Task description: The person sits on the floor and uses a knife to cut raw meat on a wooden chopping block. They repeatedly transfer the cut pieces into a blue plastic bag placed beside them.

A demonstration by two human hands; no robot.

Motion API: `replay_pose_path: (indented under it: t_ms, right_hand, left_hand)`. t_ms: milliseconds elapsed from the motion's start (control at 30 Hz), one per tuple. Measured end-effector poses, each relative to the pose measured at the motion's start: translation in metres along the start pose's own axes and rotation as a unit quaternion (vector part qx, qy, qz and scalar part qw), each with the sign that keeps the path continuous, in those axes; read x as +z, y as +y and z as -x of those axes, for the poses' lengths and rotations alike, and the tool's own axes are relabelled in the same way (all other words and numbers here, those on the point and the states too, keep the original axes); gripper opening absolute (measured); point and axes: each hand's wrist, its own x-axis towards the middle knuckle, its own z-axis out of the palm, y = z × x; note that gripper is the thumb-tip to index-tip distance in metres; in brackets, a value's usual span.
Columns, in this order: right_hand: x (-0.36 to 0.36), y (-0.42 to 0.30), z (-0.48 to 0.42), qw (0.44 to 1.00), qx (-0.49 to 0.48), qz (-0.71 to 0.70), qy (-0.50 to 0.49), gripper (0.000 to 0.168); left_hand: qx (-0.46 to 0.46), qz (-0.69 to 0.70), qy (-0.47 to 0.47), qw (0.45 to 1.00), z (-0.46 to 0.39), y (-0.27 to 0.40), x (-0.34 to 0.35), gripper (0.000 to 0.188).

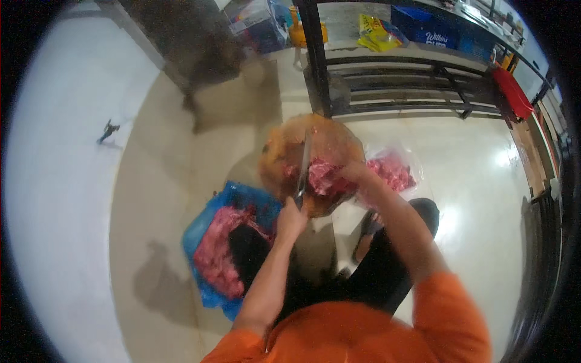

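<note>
On the tiled floor before me stands a round wooden chopping block with raw red meat on it. My left hand grips the handle of a large knife, whose blade points away from me over the block. At the right side of the meat is my right hand, blurred; its fingers cannot be made out clearly. A clear plastic bag of cut meat lies right of the block. Left of my legs, a large piece of raw meat rests on a blue plastic sheet or bag.
A black metal rack stands beyond the block, with a red object at its right end. A yellow packet and a blue box are on a shelf. A white wall bounds the left side.
</note>
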Motion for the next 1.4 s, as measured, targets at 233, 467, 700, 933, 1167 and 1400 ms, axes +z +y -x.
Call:
replay_pose_path:
  t_ms: [233,467,700,933,1167,1400]
  right_hand:
    - [-0.027,-0.024,-0.007,0.991,0.042,-0.126,-0.011,0.061]
    - [-0.014,-0.032,-0.025,0.978,0.015,-0.201,0.056,0.057]
    - [-0.017,-0.007,-0.039,0.993,0.108,-0.037,0.029,0.03]
    - [-0.019,0.014,-0.045,0.994,0.057,-0.035,0.087,0.035]
    - [-0.009,-0.024,-0.013,0.987,-0.079,0.089,0.106,0.058]
    - [-0.01,-0.059,-0.004,0.992,-0.023,0.096,0.076,0.069]
  left_hand:
    - [0.013,0.063,0.055,0.996,0.012,0.009,-0.03,0.042]
    - [0.238,0.258,0.17,0.921,0.002,0.085,-0.072,0.034]
    - [0.29,0.079,0.225,0.927,-0.028,0.057,-0.029,0.04]
    - [0.08,0.0,-0.007,0.997,-0.024,0.005,-0.005,0.048]
    - [0.186,0.179,0.149,0.955,0.029,0.076,-0.064,0.049]
    - [0.287,0.083,0.202,0.933,-0.009,0.046,-0.036,0.044]
